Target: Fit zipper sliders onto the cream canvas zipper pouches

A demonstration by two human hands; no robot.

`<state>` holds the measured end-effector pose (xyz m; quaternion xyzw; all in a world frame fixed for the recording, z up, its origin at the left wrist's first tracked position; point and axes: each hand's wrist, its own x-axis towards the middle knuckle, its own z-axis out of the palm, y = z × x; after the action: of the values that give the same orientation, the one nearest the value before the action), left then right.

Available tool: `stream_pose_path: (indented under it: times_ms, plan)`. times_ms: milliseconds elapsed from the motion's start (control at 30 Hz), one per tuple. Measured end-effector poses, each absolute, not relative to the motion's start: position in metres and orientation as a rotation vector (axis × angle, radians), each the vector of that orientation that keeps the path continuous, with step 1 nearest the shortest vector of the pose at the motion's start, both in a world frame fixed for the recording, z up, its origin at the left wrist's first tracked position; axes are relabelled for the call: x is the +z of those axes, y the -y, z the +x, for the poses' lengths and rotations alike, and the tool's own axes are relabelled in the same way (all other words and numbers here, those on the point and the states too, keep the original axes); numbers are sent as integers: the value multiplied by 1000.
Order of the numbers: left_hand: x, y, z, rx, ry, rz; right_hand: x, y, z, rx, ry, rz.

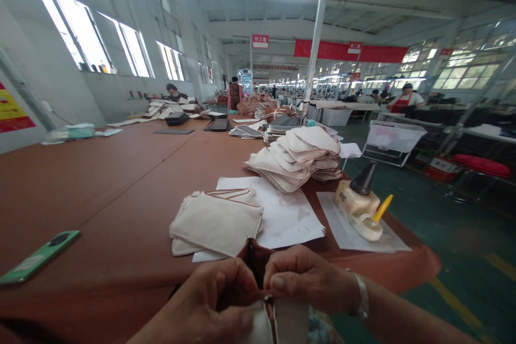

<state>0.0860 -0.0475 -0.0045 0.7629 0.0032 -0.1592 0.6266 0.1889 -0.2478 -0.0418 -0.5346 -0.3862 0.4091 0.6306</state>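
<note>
I see both hands at the near edge of the worktop (100,172), pinching one brown-and-cream cloth piece (253,260) between them. The left hand (220,301) and right hand (306,277) meet at its seam, fingers closed on it, equally near. The piece runs away from me, brown end up. Just beyond lies a cream pouch stack (217,220) on white paper (282,215); a glue bottle (360,201) sits to the right, a green phone (38,255) far left.
</note>
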Motion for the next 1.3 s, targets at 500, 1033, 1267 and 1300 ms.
stream_pose_path:
  times_ms: [500,1033,1267,1300]
  plan:
    - [-14,49,78,438,680,2678,-38,237,167,833,598,-1331]
    - [1,36,88,638,721,2594,-70,237,170,638,760,-1672]
    - [-29,48,88,497,855,2678,-57,242,177,726,750,-1555]
    - [-32,49,88,515,880,2691,-57,242,177,726,736,-1557]
